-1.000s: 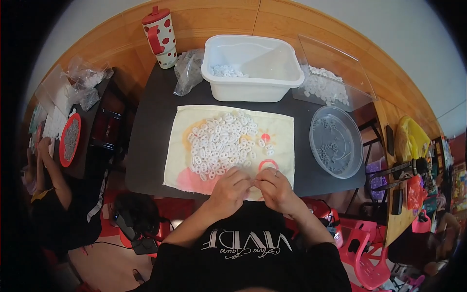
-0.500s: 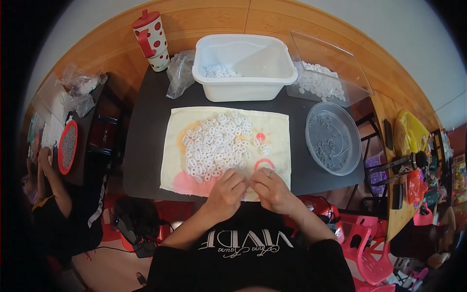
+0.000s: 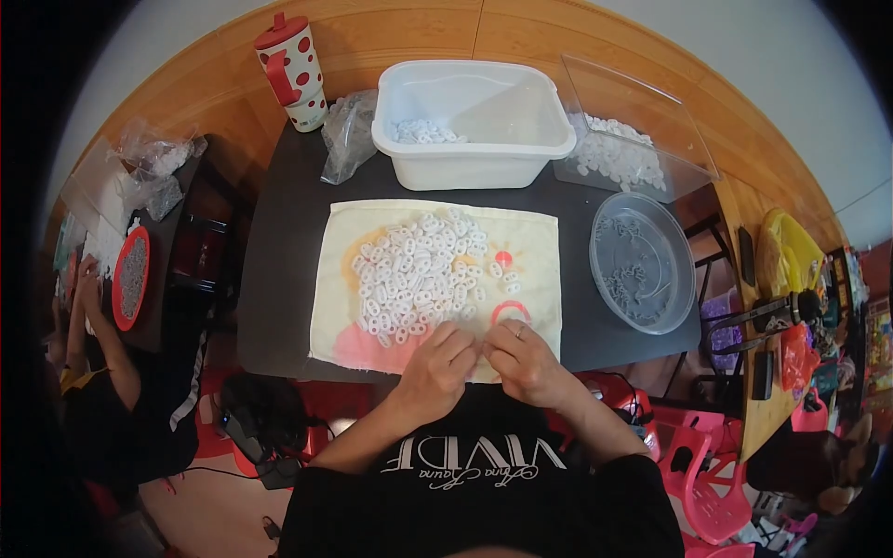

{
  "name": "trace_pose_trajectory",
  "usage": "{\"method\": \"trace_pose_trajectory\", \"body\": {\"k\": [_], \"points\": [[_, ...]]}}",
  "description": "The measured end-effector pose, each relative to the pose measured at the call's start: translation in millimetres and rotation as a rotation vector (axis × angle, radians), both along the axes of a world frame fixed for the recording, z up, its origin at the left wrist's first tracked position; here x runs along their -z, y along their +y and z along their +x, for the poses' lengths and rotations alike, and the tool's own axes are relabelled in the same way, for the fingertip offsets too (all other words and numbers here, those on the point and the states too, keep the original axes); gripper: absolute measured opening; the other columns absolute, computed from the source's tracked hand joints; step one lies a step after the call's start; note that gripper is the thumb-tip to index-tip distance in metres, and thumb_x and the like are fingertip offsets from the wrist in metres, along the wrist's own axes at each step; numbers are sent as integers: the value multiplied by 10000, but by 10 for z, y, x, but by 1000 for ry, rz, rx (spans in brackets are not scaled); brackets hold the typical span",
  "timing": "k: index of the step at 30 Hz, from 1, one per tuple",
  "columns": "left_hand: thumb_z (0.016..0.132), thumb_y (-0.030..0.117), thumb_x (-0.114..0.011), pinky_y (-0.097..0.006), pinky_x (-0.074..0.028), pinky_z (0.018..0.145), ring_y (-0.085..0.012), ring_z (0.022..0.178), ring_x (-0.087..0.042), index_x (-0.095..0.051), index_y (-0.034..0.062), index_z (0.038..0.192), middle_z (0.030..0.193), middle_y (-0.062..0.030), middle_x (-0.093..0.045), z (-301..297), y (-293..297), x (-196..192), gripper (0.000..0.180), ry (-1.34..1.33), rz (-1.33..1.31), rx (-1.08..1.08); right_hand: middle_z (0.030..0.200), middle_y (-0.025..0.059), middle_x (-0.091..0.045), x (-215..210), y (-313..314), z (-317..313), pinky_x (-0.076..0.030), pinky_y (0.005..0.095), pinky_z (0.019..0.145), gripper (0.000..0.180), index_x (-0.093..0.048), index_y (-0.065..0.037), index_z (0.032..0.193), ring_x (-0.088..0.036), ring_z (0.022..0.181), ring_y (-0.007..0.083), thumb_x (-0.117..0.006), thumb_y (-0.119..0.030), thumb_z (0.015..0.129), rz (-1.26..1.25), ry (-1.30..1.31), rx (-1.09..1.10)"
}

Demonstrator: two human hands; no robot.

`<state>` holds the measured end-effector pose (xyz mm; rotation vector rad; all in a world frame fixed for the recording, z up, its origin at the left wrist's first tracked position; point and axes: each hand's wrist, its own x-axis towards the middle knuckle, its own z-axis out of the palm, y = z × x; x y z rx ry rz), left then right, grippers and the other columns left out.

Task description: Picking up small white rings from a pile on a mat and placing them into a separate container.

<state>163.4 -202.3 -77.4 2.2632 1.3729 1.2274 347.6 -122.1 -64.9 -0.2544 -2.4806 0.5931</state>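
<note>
My left hand [image 3: 437, 365] and my right hand [image 3: 524, 361] meet at the front edge of a pale yellow towel [image 3: 326, 279]. Their fingers are curled in and nearly touch; whatever is pinched between them is too small or hidden to make out. Just beyond lies a heap of small white plastic pieces with two holes each [image 3: 414, 274], and a few loose ones sit to its right. Right of the towel, a round clear tray [image 3: 642, 265] contains small grey parts. At the back, a white tub [image 3: 474, 172] holds more white pieces.
A clear box [image 3: 619, 153] with white discs stands back right, beside the tub. A spotted tumbler [image 3: 296, 79] and a crumpled plastic bag [image 3: 351, 139] are back left. At a neighbouring table, another person's hands are near a red tray [image 3: 131, 279]. Pink chairs [image 3: 707, 502] stand at lower right.
The view has shifted slightly. Both my hands stay close together with fingers curled, their pose little altered. The other person's hands at the left have moved a little.
</note>
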Motion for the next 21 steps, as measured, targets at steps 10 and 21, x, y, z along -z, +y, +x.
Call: {"method": "trace_pose_trajectory", "body": {"k": [10,21], "points": [[707,-115,-677,-408,-489,724,-339,848,-568,-641,-39,984,949,-147,-616,-52,71,-6,290,-169,-106,-10,909,163,-608,78,42,-9,-496,423,681,247,-617,38,911,-604,829,361,-621,116,677,-207,137,77],[740,-16,-713,-433,-457,747,-354,858,-539,-613,-26,1076,917,-154,-573,21,64,-20,352,-115,-50,-52,858,59,-624,19,55,6,-447,219,661,107,-638,27,940,-568,772,90,-649,110,873,-763,106,152]]}}
